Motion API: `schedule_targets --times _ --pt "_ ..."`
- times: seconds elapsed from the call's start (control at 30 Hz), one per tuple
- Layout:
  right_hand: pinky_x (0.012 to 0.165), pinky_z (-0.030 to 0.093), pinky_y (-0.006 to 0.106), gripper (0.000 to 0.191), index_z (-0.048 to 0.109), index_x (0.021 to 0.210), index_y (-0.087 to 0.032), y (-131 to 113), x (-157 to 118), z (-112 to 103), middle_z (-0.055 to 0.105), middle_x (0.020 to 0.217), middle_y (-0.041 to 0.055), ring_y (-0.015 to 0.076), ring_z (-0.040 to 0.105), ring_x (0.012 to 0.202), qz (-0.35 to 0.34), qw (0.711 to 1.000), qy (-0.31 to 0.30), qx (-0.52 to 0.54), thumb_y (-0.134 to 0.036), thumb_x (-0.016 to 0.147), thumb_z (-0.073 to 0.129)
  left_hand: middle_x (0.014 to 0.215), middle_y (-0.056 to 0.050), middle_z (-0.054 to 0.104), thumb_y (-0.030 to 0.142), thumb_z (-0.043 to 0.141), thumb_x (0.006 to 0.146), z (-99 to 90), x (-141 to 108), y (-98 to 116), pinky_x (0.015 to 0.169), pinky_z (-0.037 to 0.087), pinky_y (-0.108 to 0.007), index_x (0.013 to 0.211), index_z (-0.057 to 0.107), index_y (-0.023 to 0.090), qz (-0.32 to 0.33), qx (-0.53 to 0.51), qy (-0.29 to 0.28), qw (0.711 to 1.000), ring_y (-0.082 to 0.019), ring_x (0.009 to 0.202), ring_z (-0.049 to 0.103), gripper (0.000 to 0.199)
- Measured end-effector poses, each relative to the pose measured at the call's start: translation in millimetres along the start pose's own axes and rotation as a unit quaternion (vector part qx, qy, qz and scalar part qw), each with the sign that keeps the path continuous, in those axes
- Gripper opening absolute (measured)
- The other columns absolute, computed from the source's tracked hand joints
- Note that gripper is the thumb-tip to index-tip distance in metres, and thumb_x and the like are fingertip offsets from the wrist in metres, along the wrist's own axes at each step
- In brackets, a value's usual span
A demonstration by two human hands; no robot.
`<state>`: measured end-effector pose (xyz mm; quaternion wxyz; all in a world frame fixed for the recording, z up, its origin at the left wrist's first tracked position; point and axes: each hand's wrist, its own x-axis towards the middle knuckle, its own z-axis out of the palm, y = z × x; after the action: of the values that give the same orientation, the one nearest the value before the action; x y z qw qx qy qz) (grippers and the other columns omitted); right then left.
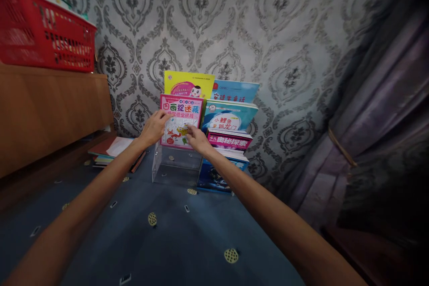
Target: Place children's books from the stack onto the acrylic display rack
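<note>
Two bare hands meet at a pink book (181, 118) standing nearly upright on a clear rack (177, 172), in front of a yellow book (187, 81). The left hand (154, 128) is at the cover's left edge, its forefinger reaching over the front; the right hand (198, 139) is at the lower right, fingers bent. Whether either pinches the book cannot be told. Just beyond the right hand, a teal book (246, 114) and a magenta book (231, 141) fill the neighboring column; a pile (103, 159) lies flat to the left of the left hand. The step appears to be steadying or seating the pink book. Any next move calls for even support on both sides, keeping its lower edge on the rack and its right edge clear of the neighbors.
</note>
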<state>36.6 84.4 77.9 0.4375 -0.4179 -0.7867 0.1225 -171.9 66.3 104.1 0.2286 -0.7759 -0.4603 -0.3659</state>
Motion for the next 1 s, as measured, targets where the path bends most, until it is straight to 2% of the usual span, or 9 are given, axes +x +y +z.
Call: schedule_targets --times 0.2,0.37,0.5,0.7,0.77,0.83,0.87,0.93,1.0 --pt "0.088 0.06 0.044 0.048 0.059 0.134 -0.014 -6 -6 -3 0.074 0.111 0.0124 0.0236 0.072 0.095 0.024 0.999 -0.039 0.018 -0.011 0.087 0.052 0.113 -0.012 0.061 0.006 0.04 0.09 -6.4 -6 6 0.098 0.047 -0.041 0.12 0.066 0.019 0.011 0.007 -0.008 1.0 -0.027 0.108 0.054 0.043" --pt "0.092 0.058 0.041 0.048 0.058 0.135 -0.016 -10 -16 -6 0.073 0.117 0.0115 0.0225 0.07 0.104 0.023 0.998 -0.048 0.033 -0.01 0.087 0.051 0.112 -0.011 0.061 0.004 0.039 0.089 -10.7 -12 11 0.099 0.047 -0.042 0.119 0.066 0.019 0.014 -0.003 -0.005 1.0 -0.027 0.109 0.054 0.043" --pt "0.097 0.055 0.043 0.049 0.057 0.136 -0.013 -11 -21 -6 0.072 0.12 0.0147 0.0246 0.068 0.111 0.022 0.998 -0.052 0.04 -0.011 0.087 0.052 0.114 -0.011 0.061 0.004 0.04 0.089 -12.3 -17 15 0.1 0.046 -0.04 0.122 0.065 0.019 0.015 0.002 -0.007 1.0 -0.026 0.111 0.054 0.044" --pt "0.096 0.056 0.046 0.049 0.056 0.138 -0.012 -11 -34 -3 0.071 0.122 0.017 0.0263 0.07 0.109 0.029 0.995 -0.058 0.076 -0.013 0.089 0.053 0.112 -0.012 0.062 0.006 0.039 0.092 -6.0 -50 9 0.097 0.047 -0.039 0.119 0.065 0.016 0.025 0.016 -0.013 0.999 -0.026 0.108 0.056 0.04" --pt "0.097 0.056 0.045 0.045 0.058 0.136 -0.016 -13 -50 -5 0.072 0.123 0.0148 0.0256 0.07 0.111 0.002 0.993 -0.067 0.095 -0.015 0.091 0.052 0.113 -0.012 0.063 0.008 0.039 0.093 -1.7 -70 -4 0.099 0.047 -0.039 0.118 0.065 0.017 -0.012 0.034 -0.048 0.998 -0.025 0.11 0.056 0.037" --pt "0.098 0.056 0.043 0.04 0.062 0.133 -0.02 -16 -75 -7 0.071 0.126 0.0115 0.0239 0.069 0.113 -0.046 0.989 -0.09 0.112 -0.019 0.094 0.05 0.119 -0.014 0.063 0.014 0.038 0.096 2.1 -92 -21 0.103 0.045 -0.039 0.119 0.065 0.017 -0.104 0.082 -0.122 0.984 -0.026 0.116 0.056 0.035" --pt "0.098 0.055 0.043 0.037 0.064 0.13 -0.021 -17 -90 -7 0.072 0.126 0.0102 0.0235 0.069 0.113 -0.066 0.985 -0.114 0.111 -0.022 0.096 0.05 0.125 -0.014 0.061 0.019 0.037 0.098 3.6 -103 -31 0.105 0.043 -0.039 0.124 0.062 0.017 -0.165 0.114 -0.167 0.965 -0.026 0.121 0.054 0.036" --pt "0.096 0.056 0.042 0.035 0.066 0.128 -0.021 -19 -123 -6 0.074 0.123 0.0091 0.0231 0.071 0.109 -0.075 0.976 -0.176 0.101 -0.026 0.099 0.047 0.13 -0.021 0.06 0.028 0.037 0.099 5.4 -123 -53 0.105 0.044 -0.048 0.128 0.06 0.011 -0.229 0.143 -0.198 0.942 -0.033 0.125 0.053 0.04" --pt "0.099 0.055 0.042 0.034 0.068 0.126 -0.022 -17 -157 -1 0.074 0.123 0.0084 0.0236 0.069 0.113 -0.074 0.967 -0.229 0.083 -0.028 0.099 0.048 0.139 -0.029 0.054 0.042 0.04 0.097 6.2 -140 -72 0.103 0.041 -0.061 0.134 0.054 0.006 -0.274 0.164 -0.221 0.921 -0.042 0.132 0.048 0.054"
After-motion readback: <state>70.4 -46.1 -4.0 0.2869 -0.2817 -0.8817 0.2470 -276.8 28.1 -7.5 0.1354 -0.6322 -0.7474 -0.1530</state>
